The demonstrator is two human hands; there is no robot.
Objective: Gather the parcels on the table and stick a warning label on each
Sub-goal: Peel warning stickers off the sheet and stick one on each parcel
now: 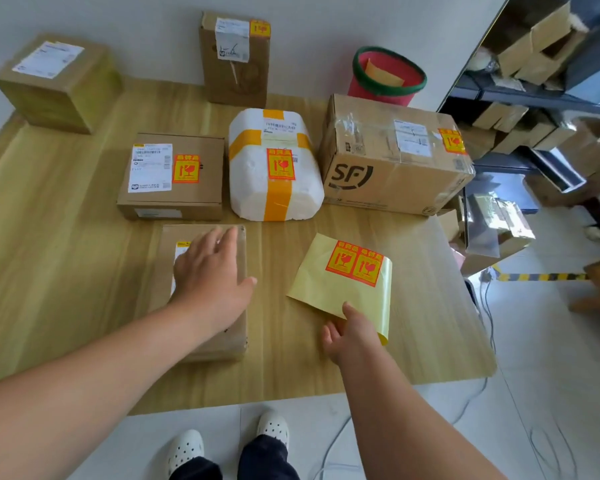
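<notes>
My left hand (211,271) lies flat, fingers spread, on a flat brown parcel (222,337) near the table's front edge. My right hand (352,332) pinches the near corner of a yellow backing sheet (326,289) that carries two red warning labels (355,263). Behind stand a small brown box (201,199), a white foam parcel (257,188), a large SF carton (378,178) and a tall brown box (236,74), each with a red label. A cube box (59,84) at the far left shows only a white shipping slip.
The wooden table (66,271) ends close to my feet and at the right, beyond the sheet. A red bin with a green rim (385,74) stands behind the table. Shelves with cardboard boxes (534,57) fill the right side. Cables lie on the floor.
</notes>
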